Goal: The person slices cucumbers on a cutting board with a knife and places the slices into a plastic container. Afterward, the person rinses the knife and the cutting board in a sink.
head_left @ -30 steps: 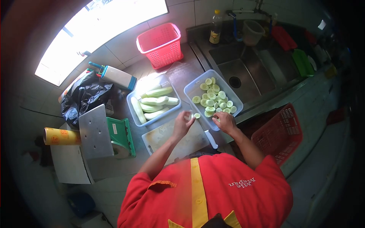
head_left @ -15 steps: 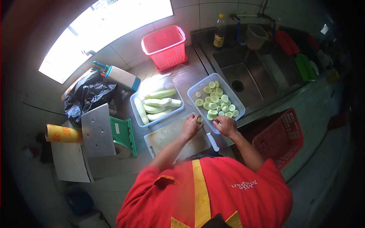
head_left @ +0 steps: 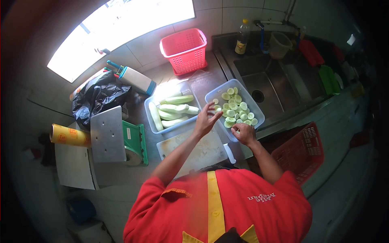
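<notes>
My left hand (head_left: 207, 120) is over the left rim of a clear plastic container (head_left: 256, 128), with its fingers apart around a pale slice at that side. Inside the container lie many round, pale green cucumber slices (head_left: 233, 106). My right hand (head_left: 244, 134) is at the container's near end, fingers curled together; what they hold, if anything, I cannot make out. A white cutting board (head_left: 190, 148) lies below my left forearm. On its right edge rests a knife with a white handle (head_left: 229, 154). Whole peeled cucumbers (head_left: 173, 108) fill a second plastic container (head_left: 156, 130) to the left.
A pink basket (head_left: 184, 50) stands against the wall. The steel sink (head_left: 263, 83) is on the right, with a bottle (head_left: 242, 38) behind it. A green scale (head_left: 135, 141), a knife block (head_left: 137, 80) and a black plastic bag (head_left: 97, 93) are left. A red crate (head_left: 302, 152) sits low right.
My left hand has moved from the cutting board's edge up to the slice container, and its fingers have spread. My right hand stays at the container's near end. The view has shifted slightly.
</notes>
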Action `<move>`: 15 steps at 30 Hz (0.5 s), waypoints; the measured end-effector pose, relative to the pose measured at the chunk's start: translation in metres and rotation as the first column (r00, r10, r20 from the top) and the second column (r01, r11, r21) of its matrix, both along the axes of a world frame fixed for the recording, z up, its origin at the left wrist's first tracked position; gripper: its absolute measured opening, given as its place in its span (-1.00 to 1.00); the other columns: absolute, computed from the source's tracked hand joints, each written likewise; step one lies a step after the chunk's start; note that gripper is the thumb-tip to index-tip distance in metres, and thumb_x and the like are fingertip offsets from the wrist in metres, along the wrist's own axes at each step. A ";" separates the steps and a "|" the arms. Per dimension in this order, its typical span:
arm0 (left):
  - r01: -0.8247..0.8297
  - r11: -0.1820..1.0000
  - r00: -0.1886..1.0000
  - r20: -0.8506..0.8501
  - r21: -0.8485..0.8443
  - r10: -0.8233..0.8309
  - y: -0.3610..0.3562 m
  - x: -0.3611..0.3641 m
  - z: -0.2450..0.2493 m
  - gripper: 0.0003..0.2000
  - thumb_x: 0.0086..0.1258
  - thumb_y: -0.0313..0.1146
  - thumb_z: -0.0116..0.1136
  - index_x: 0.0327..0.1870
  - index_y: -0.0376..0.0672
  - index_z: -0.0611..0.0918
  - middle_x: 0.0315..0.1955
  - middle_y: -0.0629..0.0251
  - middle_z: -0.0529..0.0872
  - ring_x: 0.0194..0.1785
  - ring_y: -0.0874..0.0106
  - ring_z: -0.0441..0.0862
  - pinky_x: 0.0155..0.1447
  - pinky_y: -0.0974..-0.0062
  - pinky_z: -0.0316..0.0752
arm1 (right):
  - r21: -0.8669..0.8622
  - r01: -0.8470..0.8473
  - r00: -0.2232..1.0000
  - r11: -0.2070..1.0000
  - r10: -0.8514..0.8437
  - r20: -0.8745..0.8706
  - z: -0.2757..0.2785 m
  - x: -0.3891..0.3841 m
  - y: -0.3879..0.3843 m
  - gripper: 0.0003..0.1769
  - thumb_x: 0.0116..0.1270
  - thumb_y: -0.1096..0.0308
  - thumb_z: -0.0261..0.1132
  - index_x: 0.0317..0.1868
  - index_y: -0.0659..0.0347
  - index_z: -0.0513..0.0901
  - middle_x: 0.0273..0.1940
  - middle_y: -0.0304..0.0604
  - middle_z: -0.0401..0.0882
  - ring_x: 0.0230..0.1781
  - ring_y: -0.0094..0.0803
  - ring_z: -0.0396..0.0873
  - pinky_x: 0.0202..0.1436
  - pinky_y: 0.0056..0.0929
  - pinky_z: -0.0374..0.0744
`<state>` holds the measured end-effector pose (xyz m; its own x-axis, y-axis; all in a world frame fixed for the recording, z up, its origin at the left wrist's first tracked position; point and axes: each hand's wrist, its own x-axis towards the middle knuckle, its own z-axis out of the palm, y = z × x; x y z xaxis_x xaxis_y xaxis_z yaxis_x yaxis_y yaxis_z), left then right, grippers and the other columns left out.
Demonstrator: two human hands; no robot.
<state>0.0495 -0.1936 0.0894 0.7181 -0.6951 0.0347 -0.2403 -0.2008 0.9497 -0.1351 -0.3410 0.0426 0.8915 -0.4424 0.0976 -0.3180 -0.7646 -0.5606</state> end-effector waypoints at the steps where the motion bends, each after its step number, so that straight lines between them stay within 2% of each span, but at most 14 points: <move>1: 0.001 0.998 0.998 0.068 -0.070 0.004 -0.006 0.003 0.007 -0.52 0.40 -0.05 0.32 0.17 -0.20 0.59 -0.04 -0.01 0.69 0.00 0.18 0.69 0.02 0.32 0.57 | -0.014 -0.008 0.998 1.000 0.009 0.058 0.000 0.003 -0.006 -0.78 0.26 0.15 0.35 -0.32 0.12 0.72 -0.36 -0.14 0.70 -0.29 -0.09 0.68 -0.23 -0.13 0.60; 2: 0.000 0.997 0.998 0.068 -0.077 0.005 -0.008 0.013 0.005 -0.52 0.40 -0.05 0.32 0.17 -0.20 0.59 -0.04 -0.01 0.69 0.00 0.18 0.69 0.02 0.32 0.57 | -0.028 -0.012 0.993 1.000 0.015 0.117 -0.003 0.005 -0.012 -0.80 0.24 0.18 0.36 -0.33 0.13 0.71 -0.36 -0.14 0.70 -0.27 -0.09 0.67 -0.21 -0.14 0.60; 3: -0.033 0.999 0.958 0.284 -0.024 0.038 -0.006 0.028 0.003 -0.54 0.41 -0.15 0.30 0.21 -0.20 0.56 0.01 -0.02 0.65 0.07 0.17 0.65 0.09 0.27 0.55 | -0.110 -0.012 0.977 0.994 0.035 0.212 -0.007 0.007 -0.018 -0.85 0.21 0.28 0.40 -0.28 0.16 0.70 -0.30 -0.11 0.68 -0.25 -0.08 0.64 -0.16 -0.14 0.59; 4: -0.075 0.997 0.871 0.488 0.023 0.054 -0.001 0.044 -0.004 -0.56 0.41 -0.24 0.28 0.25 -0.19 0.52 0.06 -0.03 0.62 0.13 0.15 0.61 0.17 0.23 0.53 | -0.115 -0.006 0.976 0.993 0.031 0.216 -0.004 0.008 -0.019 -0.85 0.21 0.28 0.40 -0.28 0.16 0.70 -0.30 -0.11 0.68 -0.25 -0.08 0.64 -0.16 -0.14 0.59; 6: -0.158 0.987 0.807 0.581 0.041 0.105 0.014 0.076 -0.021 -0.54 0.34 -0.26 0.31 0.23 -0.19 0.54 0.04 0.02 0.61 0.18 0.08 0.57 0.23 0.15 0.48 | -0.289 0.130 0.904 0.948 0.007 0.428 0.014 0.008 -0.018 -0.83 0.19 0.35 0.40 -0.20 0.15 0.69 -0.26 -0.09 0.63 -0.25 -0.07 0.62 -0.14 -0.13 0.58; 8: -0.259 0.942 0.759 0.648 0.214 0.061 0.037 0.107 -0.043 -0.52 0.26 -0.22 0.36 0.20 -0.13 0.58 0.09 0.06 0.61 0.21 0.11 0.55 0.22 0.12 0.48 | -0.325 0.139 0.895 0.936 0.021 0.446 0.023 0.000 -0.008 -0.80 0.18 0.38 0.40 -0.17 0.14 0.66 -0.26 -0.10 0.58 -0.26 -0.11 0.62 -0.16 -0.14 0.58; 9: -0.259 0.943 0.757 0.650 0.211 0.063 0.048 0.114 -0.043 -0.52 0.26 -0.22 0.36 0.20 -0.13 0.58 0.09 0.06 0.61 0.21 0.11 0.55 0.22 0.12 0.48 | -0.232 0.076 0.911 0.970 0.027 0.412 0.021 -0.008 0.002 -0.82 0.18 0.37 0.40 -0.19 0.14 0.66 -0.26 -0.10 0.58 -0.23 -0.13 0.62 -0.16 -0.14 0.59; 10: -0.233 0.876 0.757 0.644 0.422 -0.108 0.057 0.119 -0.043 -0.51 0.23 -0.18 0.39 0.19 -0.10 0.60 0.09 0.08 0.61 0.21 0.13 0.56 0.21 0.10 0.48 | -0.133 0.016 0.926 0.991 0.036 0.376 0.019 -0.016 0.013 -0.83 0.18 0.36 0.41 -0.22 0.15 0.65 -0.27 -0.11 0.57 -0.20 -0.15 0.62 -0.16 -0.15 0.59; 11: -0.208 0.762 0.753 0.598 0.613 -0.275 0.063 0.121 -0.043 -0.50 0.20 -0.14 0.42 0.17 -0.06 0.62 0.10 0.10 0.61 0.21 0.16 0.57 0.20 0.07 0.48 | -0.137 -0.124 0.942 0.983 0.160 0.295 0.017 -0.024 0.024 -0.83 0.20 0.32 0.40 -0.23 0.16 0.64 -0.25 -0.11 0.57 -0.19 -0.16 0.62 -0.15 -0.15 0.60; 12: -0.205 0.763 0.752 0.598 0.613 -0.277 0.065 0.123 -0.043 -0.50 0.20 -0.14 0.42 0.17 -0.06 0.62 0.10 0.10 0.61 0.21 0.16 0.57 0.20 0.07 0.48 | -0.130 -0.260 0.935 0.957 0.283 0.212 0.014 -0.032 0.034 -0.81 0.22 0.27 0.40 -0.25 0.17 0.64 -0.23 -0.11 0.57 -0.17 -0.17 0.62 -0.14 -0.15 0.61; 13: -0.214 0.726 0.725 0.604 0.653 -0.330 0.064 0.124 -0.041 -0.50 0.18 -0.11 0.43 0.16 -0.04 0.63 0.10 0.13 0.62 0.22 0.18 0.57 0.18 0.04 0.48 | -0.133 -0.255 0.936 0.958 0.279 0.212 0.010 -0.037 0.044 -0.81 0.22 0.27 0.40 -0.25 0.17 0.64 -0.23 -0.11 0.57 -0.17 -0.17 0.62 -0.14 -0.15 0.61; 15: -0.217 0.690 0.700 0.603 0.690 -0.383 0.065 0.125 -0.043 -0.49 0.17 -0.08 0.45 0.15 -0.01 0.64 0.10 0.15 0.63 0.22 0.19 0.57 0.15 0.01 0.49 | -0.056 -0.325 0.945 0.944 0.324 -0.036 -0.005 -0.046 0.062 -0.67 0.25 0.14 0.40 -0.11 0.17 0.61 -0.19 -0.06 0.58 -0.13 -0.08 0.63 -0.06 -0.12 0.62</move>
